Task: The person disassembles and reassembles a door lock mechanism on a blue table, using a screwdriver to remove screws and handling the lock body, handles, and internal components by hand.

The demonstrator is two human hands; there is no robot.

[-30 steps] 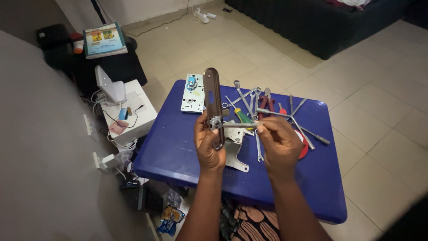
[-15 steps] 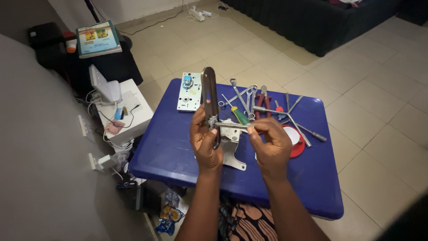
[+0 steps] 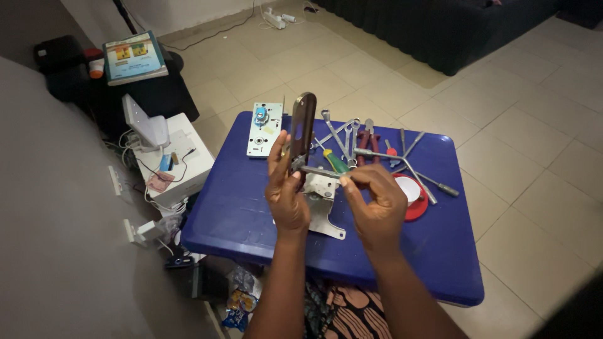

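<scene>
Left hand [image 3: 287,194] gripping long brown metal door-handle plate [image 3: 302,129] upright above blue plastic table [image 3: 239,207]; right hand [image 3: 375,202] pinching thin steel tool [image 3: 321,171] into it. Slip risk: tool skidding off, plate dropping onto flat metal bracket [image 3: 321,210] below.

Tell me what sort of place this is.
Probably a room in a home used as a makeshift repair spot: a tiled floor, a dark sofa and a low blue plastic table strewn with wrenches, where the left hand holds up a door-handle plate.

Dim room light, corners darkened, picture mostly sharp.
</scene>
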